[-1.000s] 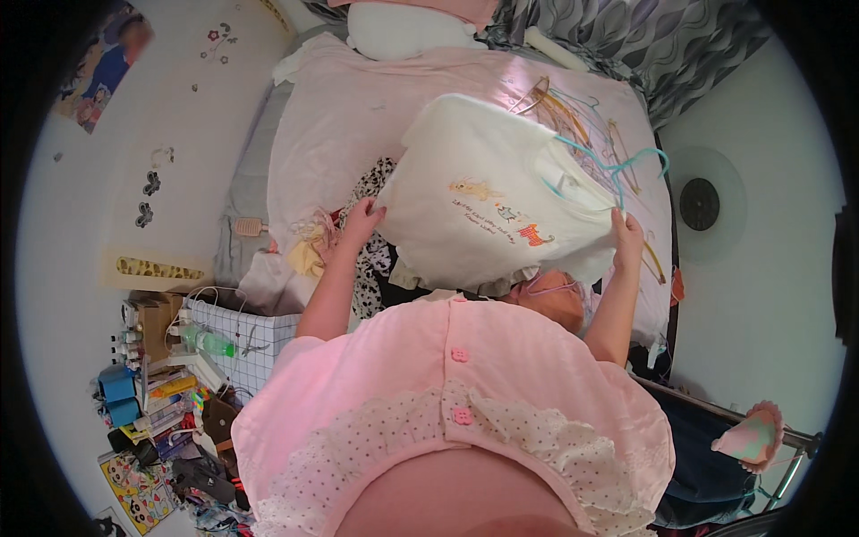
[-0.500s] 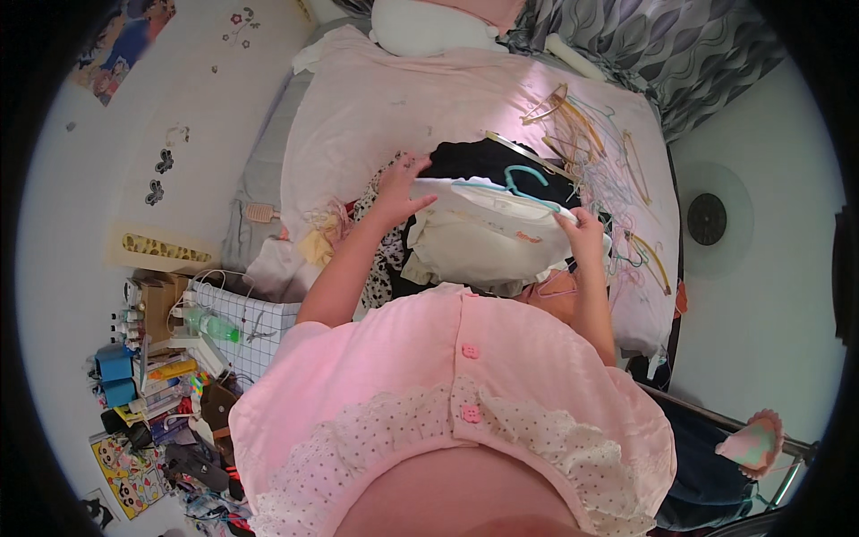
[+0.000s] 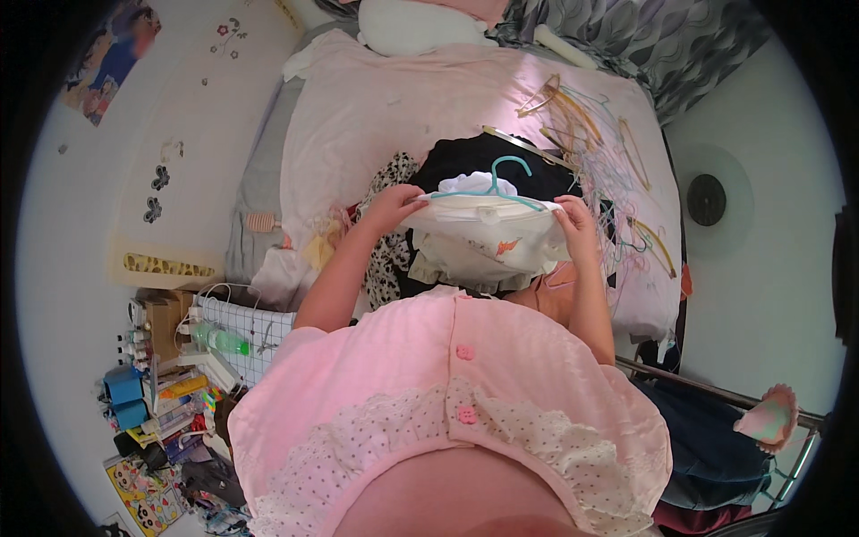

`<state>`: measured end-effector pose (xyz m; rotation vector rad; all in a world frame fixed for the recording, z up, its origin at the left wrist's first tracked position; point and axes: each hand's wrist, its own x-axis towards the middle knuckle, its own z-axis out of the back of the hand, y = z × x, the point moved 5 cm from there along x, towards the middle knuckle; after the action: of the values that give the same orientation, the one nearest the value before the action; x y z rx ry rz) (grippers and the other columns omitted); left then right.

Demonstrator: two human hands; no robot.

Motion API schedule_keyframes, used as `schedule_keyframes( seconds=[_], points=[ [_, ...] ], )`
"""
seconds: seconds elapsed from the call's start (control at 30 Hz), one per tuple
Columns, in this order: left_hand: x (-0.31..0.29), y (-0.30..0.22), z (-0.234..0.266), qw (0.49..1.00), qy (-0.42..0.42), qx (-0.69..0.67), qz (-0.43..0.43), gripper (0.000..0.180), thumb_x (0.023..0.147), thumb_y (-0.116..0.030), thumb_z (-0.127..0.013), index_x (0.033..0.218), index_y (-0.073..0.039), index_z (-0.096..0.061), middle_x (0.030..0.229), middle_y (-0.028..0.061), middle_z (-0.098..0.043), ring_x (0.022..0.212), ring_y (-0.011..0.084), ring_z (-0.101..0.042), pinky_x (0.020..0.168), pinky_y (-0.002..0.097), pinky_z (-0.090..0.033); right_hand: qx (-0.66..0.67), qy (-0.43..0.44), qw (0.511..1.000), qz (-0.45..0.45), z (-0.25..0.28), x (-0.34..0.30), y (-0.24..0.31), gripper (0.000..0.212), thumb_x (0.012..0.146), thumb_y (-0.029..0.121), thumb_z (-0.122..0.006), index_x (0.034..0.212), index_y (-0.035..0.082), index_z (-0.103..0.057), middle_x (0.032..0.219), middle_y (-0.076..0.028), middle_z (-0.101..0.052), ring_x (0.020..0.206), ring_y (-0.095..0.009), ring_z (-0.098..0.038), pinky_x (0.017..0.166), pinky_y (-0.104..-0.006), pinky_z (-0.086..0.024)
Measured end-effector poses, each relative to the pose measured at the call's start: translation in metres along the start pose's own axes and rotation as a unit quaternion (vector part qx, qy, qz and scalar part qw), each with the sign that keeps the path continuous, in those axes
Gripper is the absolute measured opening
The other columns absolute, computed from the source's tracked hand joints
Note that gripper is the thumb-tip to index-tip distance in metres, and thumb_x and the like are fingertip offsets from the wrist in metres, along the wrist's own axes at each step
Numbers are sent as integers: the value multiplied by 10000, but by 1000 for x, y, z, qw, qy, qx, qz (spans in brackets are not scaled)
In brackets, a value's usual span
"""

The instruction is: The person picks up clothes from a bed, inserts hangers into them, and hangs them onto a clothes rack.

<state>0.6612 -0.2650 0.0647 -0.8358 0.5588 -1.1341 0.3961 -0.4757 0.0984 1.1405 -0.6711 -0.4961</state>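
Observation:
A white garment with a small orange print (image 3: pixel 488 234) hangs between my hands in front of me. Its upper edge is stretched over a light-blue hanger (image 3: pixel 497 183), whose hook stands up at the middle. My left hand (image 3: pixel 400 205) pinches the garment's left corner, and my right hand (image 3: pixel 574 220) grips the right corner near the hanger's end. Behind it lies a black garment (image 3: pixel 461 157) on the bed. Beside my left hand is a black-and-white spotted cloth (image 3: pixel 390 172). Cream ruffled fabric (image 3: pixel 447 268) shows below the print.
Several loose hangers (image 3: pixel 586 125) are heaped on the right part of the pink-covered bed (image 3: pixel 358 98). At the left stands a grid-patterned surface (image 3: pixel 234 313) with a green bottle (image 3: pixel 221 339), near a cluttered pile. Dark clothes (image 3: pixel 698 438) hang from a metal rail at lower right.
My left hand has closed on the garment's left corner, where it was open before. The hanger has turned more upright and sits nearer the middle, and the garment is pulled taut.

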Motion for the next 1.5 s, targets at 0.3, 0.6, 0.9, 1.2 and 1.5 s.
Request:
schedule_keyframes(
  seconds=[0.3, 0.6, 0.9, 1.2, 1.5],
  points=[
    [-5, -19, 16, 989, -141, -30, 12, 182, 741, -197, -647, 808, -30, -619, 689, 43, -582, 631, 128, -533, 576, 257, -399, -279, -43, 953, 108, -22, -12, 36, 202, 703, 81, -631, 878, 24, -547, 866, -122, -561, 794, -306, -534, 694, -356, -422],
    [-12, 8, 39, 979, -180, -93, 31, 201, 691, -198, -685, 760, -21, -620, 604, 41, -554, 554, 124, -504, 532, 254, -385, -309, -136, 937, 93, 35, -14, 1, 540, 633, 72, -692, 1126, 66, -471, 1104, -122, -486, 958, -260, -484, 799, -337, -395],
    [-16, 10, 48, 981, -189, -44, 4, 198, 696, -217, -671, 752, -36, -614, 651, 68, -569, 595, 181, -523, 558, 290, -399, -121, -138, 975, -127, 53, -18, -46, 154, 755, 66, -614, 899, 14, -615, 785, -38, -591, 712, -119, -539, 650, -239, -429],
    [-18, 12, 47, 968, -225, 71, 85, 226, 718, -283, -641, 781, -66, -627, 668, 81, -568, 608, 221, -530, 562, 311, -399, -176, -148, 973, 7, 46, -20, -9, 149, 727, -40, -563, 850, 23, -620, 820, -36, -579, 705, -111, -540, 607, -204, -413],
    [-11, -1, 54, 968, -242, -61, 8, 179, 678, -175, -698, 763, -31, -632, 629, 65, -550, 577, 171, -508, 542, 278, -387, -139, -140, 979, -43, 50, -24, -48, 211, 695, 2, -619, 897, 2, -557, 881, -72, -559, 788, -150, -541, 690, -235, -429]
  ],
)
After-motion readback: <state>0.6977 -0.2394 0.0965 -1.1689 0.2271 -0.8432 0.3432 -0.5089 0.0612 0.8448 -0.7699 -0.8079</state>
